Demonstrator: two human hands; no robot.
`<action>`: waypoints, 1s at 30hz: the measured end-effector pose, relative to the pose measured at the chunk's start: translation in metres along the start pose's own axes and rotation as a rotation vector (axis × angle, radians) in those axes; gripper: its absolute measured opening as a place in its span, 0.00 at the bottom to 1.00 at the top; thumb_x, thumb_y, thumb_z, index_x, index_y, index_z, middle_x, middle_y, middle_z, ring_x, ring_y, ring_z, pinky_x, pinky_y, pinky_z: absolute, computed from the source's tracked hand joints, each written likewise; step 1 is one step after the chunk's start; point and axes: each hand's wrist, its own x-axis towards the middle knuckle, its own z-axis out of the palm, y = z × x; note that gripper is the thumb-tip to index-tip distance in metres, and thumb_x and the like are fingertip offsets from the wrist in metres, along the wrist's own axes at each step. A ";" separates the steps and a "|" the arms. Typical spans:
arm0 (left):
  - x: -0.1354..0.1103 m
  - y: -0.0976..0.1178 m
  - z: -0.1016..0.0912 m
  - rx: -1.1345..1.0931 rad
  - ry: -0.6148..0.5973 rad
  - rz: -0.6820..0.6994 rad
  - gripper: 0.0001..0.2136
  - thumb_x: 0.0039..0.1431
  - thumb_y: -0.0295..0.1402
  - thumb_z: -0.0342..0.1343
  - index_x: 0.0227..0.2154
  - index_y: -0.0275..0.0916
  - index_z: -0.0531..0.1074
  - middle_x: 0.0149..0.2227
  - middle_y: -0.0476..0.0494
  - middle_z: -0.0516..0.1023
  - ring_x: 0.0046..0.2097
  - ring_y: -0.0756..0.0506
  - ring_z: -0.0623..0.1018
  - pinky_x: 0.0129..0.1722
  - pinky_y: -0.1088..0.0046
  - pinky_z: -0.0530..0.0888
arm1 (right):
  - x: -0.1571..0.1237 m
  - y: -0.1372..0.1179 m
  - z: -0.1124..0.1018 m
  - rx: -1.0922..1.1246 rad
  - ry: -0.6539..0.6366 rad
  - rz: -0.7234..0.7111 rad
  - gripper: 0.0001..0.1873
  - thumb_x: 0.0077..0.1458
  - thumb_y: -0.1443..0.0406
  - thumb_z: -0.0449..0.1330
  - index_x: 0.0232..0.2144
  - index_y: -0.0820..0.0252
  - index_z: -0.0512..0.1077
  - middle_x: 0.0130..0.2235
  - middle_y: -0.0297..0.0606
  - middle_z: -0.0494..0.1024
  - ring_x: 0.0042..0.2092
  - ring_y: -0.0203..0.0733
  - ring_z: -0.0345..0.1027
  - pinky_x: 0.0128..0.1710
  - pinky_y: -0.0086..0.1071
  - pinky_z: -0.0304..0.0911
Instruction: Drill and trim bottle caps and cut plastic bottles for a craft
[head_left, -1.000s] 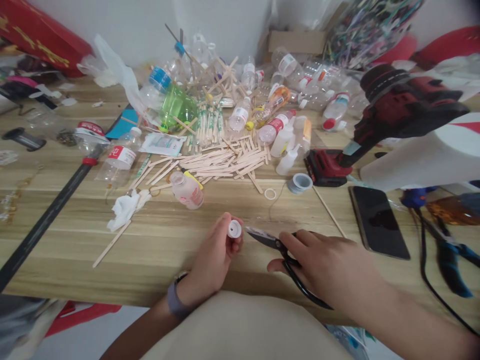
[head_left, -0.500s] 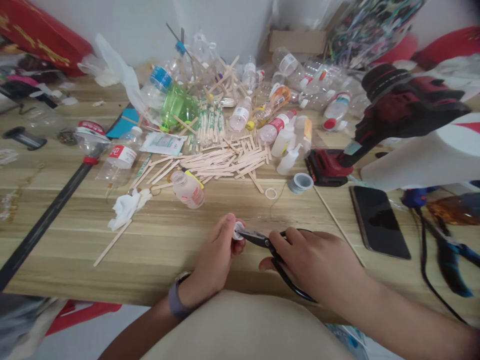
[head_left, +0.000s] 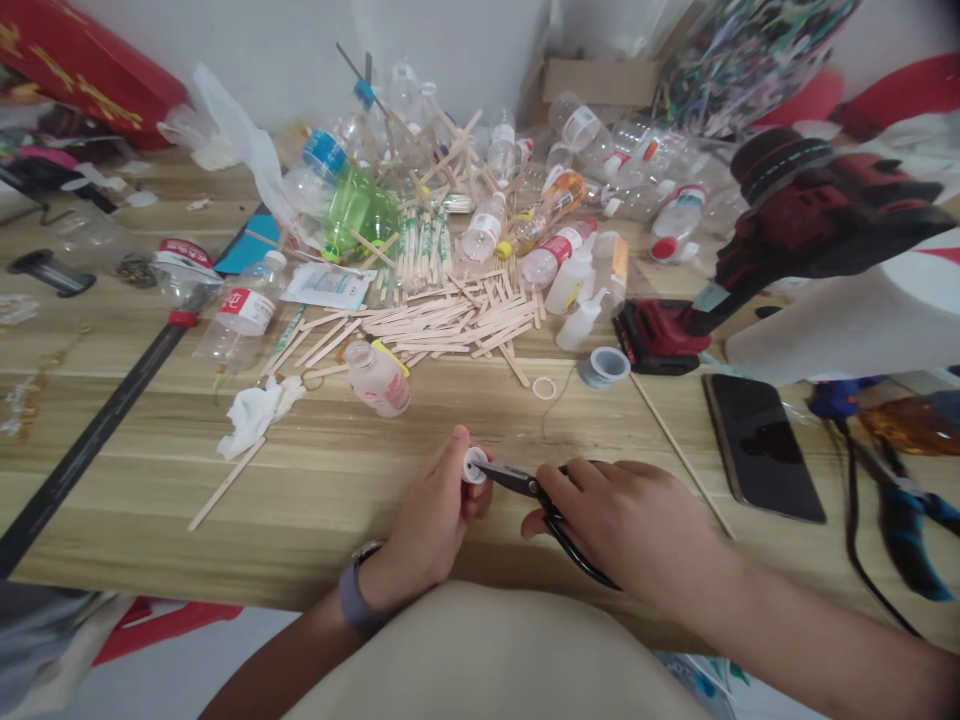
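Observation:
My left hand [head_left: 431, 520] pinches a small white bottle cap [head_left: 473, 465] just above the wooden table [head_left: 330, 470], near its front edge. My right hand [head_left: 637, 525] grips black scissors [head_left: 551, 520], whose blade tip pokes into the open side of the cap. A pink bottle without a cap [head_left: 379, 378] lies a little beyond my left hand. A grey band sits on my left wrist.
A heap of plastic bottles [head_left: 487, 200] and flat wooden sticks [head_left: 442, 320] fills the table's back. A red cordless drill [head_left: 765, 250], a dark phone [head_left: 761, 445], blue pliers [head_left: 900, 520] and a tape roll [head_left: 602, 366] lie to the right. A black rod [head_left: 97, 420] and crumpled tissue [head_left: 255, 412] lie left.
My right hand has slid the scissors left until the blade tip reached the cap. The left hand has turned the cap slightly and stayed in place.

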 end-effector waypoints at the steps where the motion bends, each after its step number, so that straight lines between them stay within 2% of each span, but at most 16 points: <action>1: 0.000 0.000 0.000 -0.003 0.007 -0.004 0.26 0.46 0.58 0.61 0.25 0.36 0.68 0.17 0.58 0.58 0.20 0.55 0.57 0.21 0.77 0.52 | 0.000 0.001 0.000 0.015 0.000 0.003 0.18 0.66 0.54 0.53 0.28 0.57 0.70 0.22 0.34 0.73 0.22 0.41 0.68 0.23 0.35 0.40; 5: 0.000 0.001 0.001 0.006 0.026 0.004 0.27 0.48 0.60 0.57 0.26 0.36 0.68 0.16 0.58 0.57 0.20 0.55 0.57 0.21 0.78 0.53 | -0.001 0.004 -0.001 0.014 -0.042 0.058 0.22 0.63 0.48 0.52 0.29 0.57 0.71 0.24 0.35 0.74 0.23 0.42 0.69 0.23 0.34 0.41; 8: 0.000 0.001 0.001 0.026 0.024 0.022 0.26 0.49 0.59 0.57 0.26 0.37 0.68 0.17 0.57 0.59 0.20 0.54 0.58 0.21 0.77 0.55 | -0.001 0.003 -0.003 0.006 -0.064 0.090 0.21 0.60 0.46 0.56 0.29 0.56 0.71 0.25 0.36 0.74 0.25 0.43 0.70 0.23 0.33 0.43; 13: 0.000 -0.002 -0.001 0.042 0.039 0.043 0.22 0.52 0.55 0.57 0.28 0.37 0.69 0.19 0.56 0.63 0.22 0.53 0.61 0.23 0.75 0.57 | 0.000 -0.001 -0.007 0.018 -0.094 0.100 0.19 0.53 0.46 0.63 0.31 0.56 0.73 0.26 0.35 0.74 0.27 0.43 0.71 0.23 0.33 0.45; 18: -0.001 -0.005 -0.006 0.120 0.055 0.096 0.18 0.58 0.52 0.54 0.31 0.40 0.70 0.21 0.53 0.65 0.25 0.51 0.63 0.27 0.73 0.60 | 0.001 -0.003 -0.010 0.010 -0.095 0.125 0.21 0.46 0.47 0.69 0.30 0.56 0.73 0.25 0.34 0.74 0.25 0.44 0.71 0.22 0.33 0.43; 23: -0.001 -0.007 -0.009 0.187 0.034 0.190 0.17 0.58 0.50 0.55 0.30 0.41 0.70 0.26 0.49 0.68 0.29 0.48 0.67 0.31 0.72 0.64 | 0.001 -0.004 -0.012 0.072 -0.171 0.172 0.21 0.47 0.45 0.67 0.29 0.56 0.73 0.25 0.35 0.76 0.24 0.46 0.72 0.22 0.32 0.39; 30: -0.002 -0.009 -0.009 0.235 -0.006 0.232 0.17 0.63 0.50 0.49 0.33 0.41 0.70 0.28 0.50 0.67 0.32 0.48 0.67 0.33 0.73 0.65 | 0.002 -0.003 -0.014 0.107 -0.168 0.179 0.23 0.49 0.43 0.64 0.28 0.57 0.73 0.24 0.35 0.76 0.23 0.50 0.74 0.23 0.31 0.36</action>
